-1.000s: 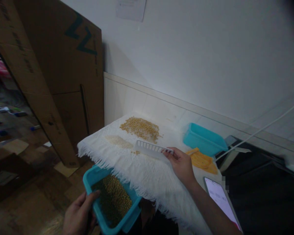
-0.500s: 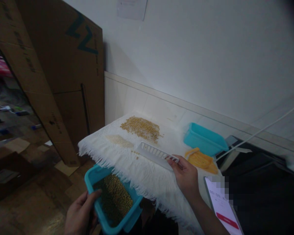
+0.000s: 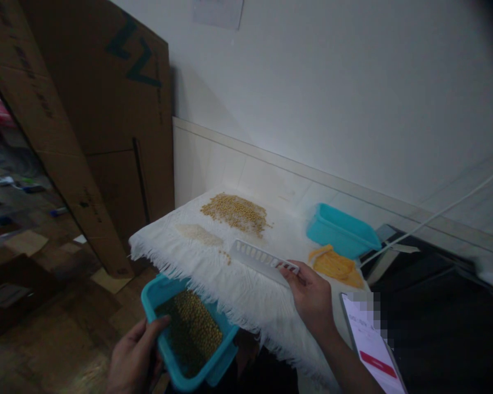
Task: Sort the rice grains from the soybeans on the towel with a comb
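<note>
My left hand point(image 3: 133, 358) grips the near rim of a teal tray point(image 3: 219, 358) half full of yellow-green beans, held below the fringed edge of a white cloth point(image 3: 246, 298). My right hand point(image 3: 310, 295) pinches the end of a white slotted plastic strip point(image 3: 257, 257) that lies flat on the cloth. A few loose beans point(image 3: 225, 255) lie just left of the strip. Farther back on the cloth sit a pile of beans point(image 3: 235, 210) and a small heap of white grains point(image 3: 199, 234).
A second teal tray point(image 3: 342, 230) stands at the back right, with an orange cloth point(image 3: 336, 265) beside it. A lit phone point(image 3: 372, 345) lies at the near right. Large cardboard boxes point(image 3: 102, 109) lean on the left. A white cable point(image 3: 435, 216) crosses the right side.
My right hand drew the slotted strip back toward me and to the right, leaving a few beans behind it. The left hand and tray stayed nearly still.
</note>
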`<state>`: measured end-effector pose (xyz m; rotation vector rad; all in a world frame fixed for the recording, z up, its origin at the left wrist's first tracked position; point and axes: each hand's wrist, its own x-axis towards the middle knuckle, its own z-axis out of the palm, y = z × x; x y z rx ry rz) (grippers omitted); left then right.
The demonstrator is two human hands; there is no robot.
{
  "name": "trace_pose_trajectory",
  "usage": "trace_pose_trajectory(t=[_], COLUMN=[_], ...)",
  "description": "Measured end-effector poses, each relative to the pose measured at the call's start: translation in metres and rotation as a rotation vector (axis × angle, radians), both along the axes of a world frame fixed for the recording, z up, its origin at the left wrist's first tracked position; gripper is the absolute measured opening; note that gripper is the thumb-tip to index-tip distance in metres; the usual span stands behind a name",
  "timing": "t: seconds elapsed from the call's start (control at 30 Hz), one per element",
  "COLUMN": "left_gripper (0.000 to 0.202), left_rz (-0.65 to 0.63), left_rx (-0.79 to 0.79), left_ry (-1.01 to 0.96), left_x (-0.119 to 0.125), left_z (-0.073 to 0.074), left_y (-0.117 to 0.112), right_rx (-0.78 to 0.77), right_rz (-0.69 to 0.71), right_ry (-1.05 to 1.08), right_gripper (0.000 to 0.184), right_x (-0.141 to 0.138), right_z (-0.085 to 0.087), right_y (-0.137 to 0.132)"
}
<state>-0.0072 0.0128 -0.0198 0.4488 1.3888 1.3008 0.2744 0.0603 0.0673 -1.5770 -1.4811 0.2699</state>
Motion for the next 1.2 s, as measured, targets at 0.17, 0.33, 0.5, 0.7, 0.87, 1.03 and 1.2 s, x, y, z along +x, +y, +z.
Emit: trace_pose_trajectory(t=[0.17, 0.33, 0.5, 0.7, 0.87, 1.03, 1.2], left_gripper=[0.031, 0.028, 0.029, 0.032, 0.03, 0.029, 0.029], left_rz=[0.024, 0.015, 0.005, -0.006, -0.002, -0.034, -0.004], left_rx=[-0.004, 0.0, 0.01, 0.016, 0.002, 0.023, 0.012], left_ry=[-0.017, -0.009, 0.012, 0.033, 0.029, 0.047, 0.023], left_x=[0.001, 0.001, 0.0, -0.001, -0.001, -0.002, -0.001], left_z=[0.002, 0.004, 0.001, -0.002, 0.001, 0.004, 0.004], left_y=[0.0, 0.001, 0.0, 0.001, 0.001, 0.0, 0.002], right_rx=[0.01, -0.008, -0.002, -0.043, -0.039, -0.021, 0.009], right_rz=[0.024, 0.068, 0.099, 0.102, 0.081, 0.04, -0.013], right_ry=[0.023, 0.004, 0.039, 0.106, 0.054, -0.03, -0.12], right_gripper=[0.025, 0.024, 0.024, 0.023, 0.023, 0.024, 0.024], right_x=[-0.002, -0.007, -0.012, -0.018, -0.027, -0.038, -0.05], right_z=[0.002, 0.007, 0.009, 0.006, 0.005, 0.002, -0.002], right_y=[0.001, -0.001, -0.005, -0.009, -0.014, -0.023, -0.033])
